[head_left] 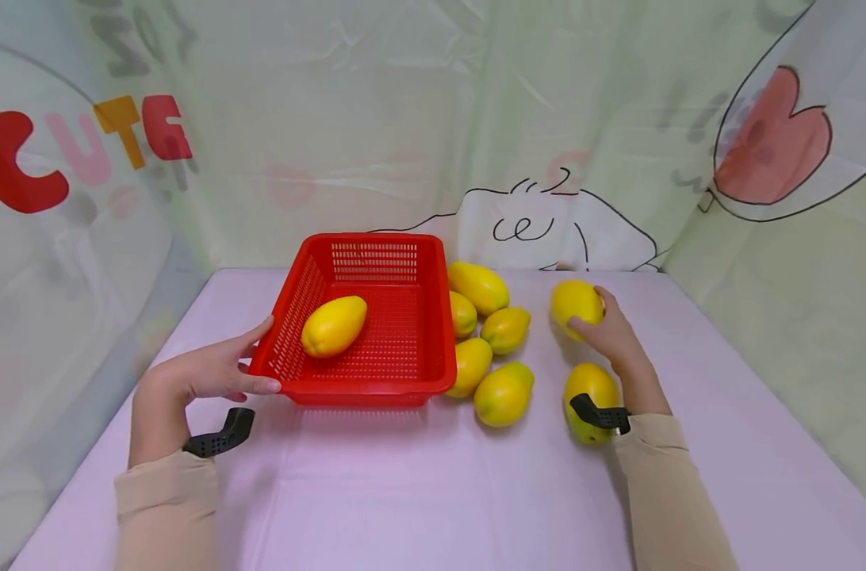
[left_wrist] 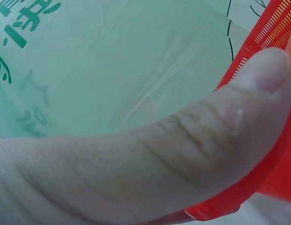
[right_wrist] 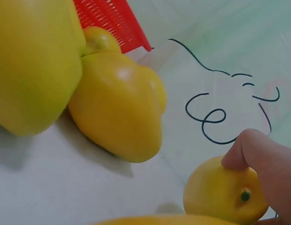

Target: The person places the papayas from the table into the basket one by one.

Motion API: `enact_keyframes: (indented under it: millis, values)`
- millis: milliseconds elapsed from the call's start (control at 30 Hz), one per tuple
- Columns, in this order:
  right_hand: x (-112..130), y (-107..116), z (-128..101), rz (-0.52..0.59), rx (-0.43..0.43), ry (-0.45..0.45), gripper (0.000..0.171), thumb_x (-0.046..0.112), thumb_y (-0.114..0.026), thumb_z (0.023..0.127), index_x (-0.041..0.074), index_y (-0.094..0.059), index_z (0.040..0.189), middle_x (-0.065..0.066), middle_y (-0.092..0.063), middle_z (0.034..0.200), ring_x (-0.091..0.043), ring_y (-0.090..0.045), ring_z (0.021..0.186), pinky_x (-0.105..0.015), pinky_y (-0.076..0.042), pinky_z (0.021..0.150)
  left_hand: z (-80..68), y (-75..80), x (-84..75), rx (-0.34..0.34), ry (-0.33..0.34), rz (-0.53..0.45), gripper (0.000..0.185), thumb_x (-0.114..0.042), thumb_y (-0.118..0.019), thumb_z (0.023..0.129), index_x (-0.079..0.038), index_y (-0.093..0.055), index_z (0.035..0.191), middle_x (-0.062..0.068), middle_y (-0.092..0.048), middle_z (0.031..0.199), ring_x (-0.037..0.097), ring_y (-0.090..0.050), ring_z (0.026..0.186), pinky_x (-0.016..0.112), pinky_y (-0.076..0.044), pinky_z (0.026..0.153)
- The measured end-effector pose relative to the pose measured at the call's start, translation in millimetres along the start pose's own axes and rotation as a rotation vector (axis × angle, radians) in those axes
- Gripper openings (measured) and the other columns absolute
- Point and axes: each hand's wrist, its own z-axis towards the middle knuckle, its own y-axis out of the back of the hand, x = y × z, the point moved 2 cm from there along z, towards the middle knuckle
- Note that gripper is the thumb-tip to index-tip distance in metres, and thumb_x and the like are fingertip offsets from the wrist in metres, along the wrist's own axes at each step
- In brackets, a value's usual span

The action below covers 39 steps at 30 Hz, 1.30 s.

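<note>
My left hand point(head_left: 215, 369) grips the near left corner of a red plastic basket point(head_left: 369, 388). In the left wrist view, its thumb point(left_wrist: 262, 75) lies against the red rim. One yellow papaya point(head_left: 335, 326) lies in the basket's left half. Over the table's right side, my right hand point(head_left: 615, 329) holds another yellow papaya point(head_left: 574, 305) between thumb and fingers. The right wrist view shows the stem end of this held papaya point(right_wrist: 208, 192); whether it touches the table is unclear. A further papaya point(head_left: 590, 385) lies on the table, partly behind my right wrist.
Several papayas point(head_left: 504, 395) cluster along the basket's right side, some partly hidden by its wall. A pale pink cloth covers the table point(head_left: 404, 492). Printed curtains point(head_left: 333, 119) hang behind and on both sides.
</note>
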Motion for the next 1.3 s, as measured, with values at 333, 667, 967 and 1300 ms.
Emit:
enact_keyframes:
  millis: [333,667,967,1300]
  values:
    - [21.8,7.4,-11.1,0.070,-0.039,0.047,0.089,0.033,-0.054,0.094,0.016,0.011,0.153,-0.025,-0.005,0.157,-0.046,-0.026,0.130,-0.064,-0.027,0.108,-1.0,1.7,1.8,-0.002,0.009,0.007,0.117,-0.049,-0.077,0.073,-0.028,0.006,0.152,0.025,-0.019,0.151,0.038,-0.036,0.126,0.042,-0.056,0.085]
    - [45.5,11.1,-21.4,0.081,-0.089,0.093,0.090,0.029,-0.057,0.092,0.022,0.008,0.153,-0.022,-0.005,0.158,-0.046,-0.029,0.129,-0.063,-0.030,0.106,-1.1,0.9,1.5,0.009,-0.013,-0.001,0.113,-0.046,-0.075,0.077,-0.028,0.007,0.152,0.026,-0.019,0.151,0.038,-0.038,0.125,0.042,-0.055,0.085]
    - [63.3,10.6,-30.6,0.062,-0.118,0.114,0.089,0.029,-0.058,0.091,0.026,0.007,0.153,-0.019,-0.006,0.159,-0.045,-0.031,0.129,-0.063,-0.032,0.105,-2.0,1.0,0.1,0.011,-0.004,-0.022,0.114,-0.045,-0.076,0.076,-0.028,0.007,0.152,0.024,-0.017,0.153,0.039,-0.033,0.130,0.043,-0.055,0.086]
    - [68.2,9.0,-33.3,0.036,-0.123,0.128,0.091,0.028,-0.060,0.090,0.027,0.006,0.153,-0.018,-0.013,0.158,-0.043,-0.033,0.125,-0.060,-0.033,0.102,-1.2,0.1,-1.3,0.012,-0.003,-0.017,0.115,-0.046,-0.077,0.074,-0.030,0.007,0.152,0.024,-0.018,0.153,0.038,-0.034,0.128,0.043,-0.055,0.086]
